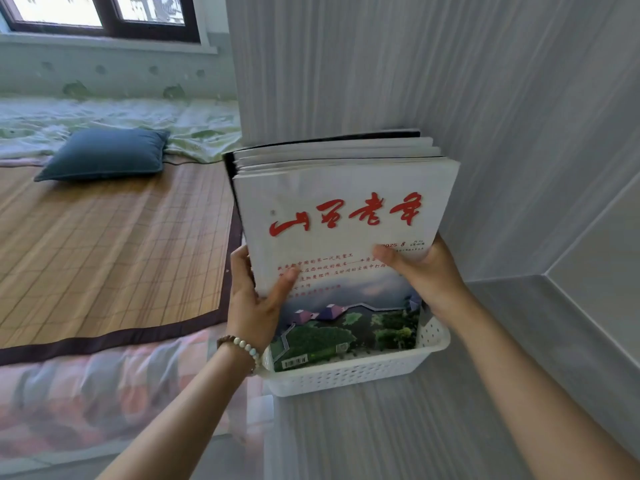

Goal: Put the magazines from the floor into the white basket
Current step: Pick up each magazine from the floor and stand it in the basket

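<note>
A stack of several magazines (pixel 341 216) stands upright with its lower edge inside the white perforated basket (pixel 349 374). The front cover is white with red brush characters and a green landscape photo. My left hand (pixel 254 299), with a bead bracelet on the wrist, grips the stack's left edge, thumb on the cover. My right hand (pixel 420 271) grips the right edge, thumb across the cover. The basket rests on a grey surface beside a grey striped wall. The stack hides the inside of the basket.
A grey striped wall (pixel 346 71) rises right behind the stack, and a second wall closes the right side. To the left lies a bed with a bamboo mat (pixel 110 247), a blue pillow (pixel 104 154) and a pink checked quilt (pixel 114 386).
</note>
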A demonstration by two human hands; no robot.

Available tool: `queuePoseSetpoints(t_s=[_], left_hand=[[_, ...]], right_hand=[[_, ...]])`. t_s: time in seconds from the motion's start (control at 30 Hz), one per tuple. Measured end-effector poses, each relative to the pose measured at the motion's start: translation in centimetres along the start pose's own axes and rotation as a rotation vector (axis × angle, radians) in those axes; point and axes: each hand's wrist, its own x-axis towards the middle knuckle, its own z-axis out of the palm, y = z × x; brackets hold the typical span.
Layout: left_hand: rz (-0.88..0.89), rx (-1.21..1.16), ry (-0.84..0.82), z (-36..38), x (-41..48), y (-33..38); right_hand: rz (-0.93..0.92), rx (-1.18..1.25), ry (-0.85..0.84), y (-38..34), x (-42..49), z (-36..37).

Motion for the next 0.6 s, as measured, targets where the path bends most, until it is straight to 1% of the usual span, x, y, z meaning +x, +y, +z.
queuePoseSetpoints(t_s=[0.07, 0.1, 0.2, 0.3, 0.37, 0.43, 0.5, 0.6], left_hand=[[-0.007, -0.013, 0.024, -0.2, 0.1, -0.1], [-0.011, -0.016, 0.012, -0.1, 0.3, -0.1], [-0.008, 0.026, -0.059, 0.3, 0.7, -0.1], [-0.047, 0.134, -0.045, 0.6, 1.0, -0.1], [-0.044, 0.283, 0.009, 0.6, 1.3, -0.6], [-0.030, 0.381, 0.030, 0.5, 1.2, -0.7], [-0.068, 0.413, -0.010, 0.2, 0.9, -0.6], [-0.199, 0.386, -0.039, -0.8, 0.5, -0.1]], right_hand=[[-0.057, -0.026, -0.012, -0.4, 0.3, 0.3], [-0.056, -0.031, -0.017, -0.4, 0.5, 0.3], [0.013, -0.035, 0.002, 0.1, 0.6, -0.2], [0.041, -0.104, 0.001, 0.3, 0.4, -0.4], [0.052, -0.064, 0.027, 0.4, 0.1, 0.0], [0.074, -0.038, 0.086, 0.5, -0.6, 0.4], [0.122, -0.044, 0.141, 0.3, -1.9, 0.7], [0.173, -0.047, 0.121, -0.1, -3.8, 0.9]])
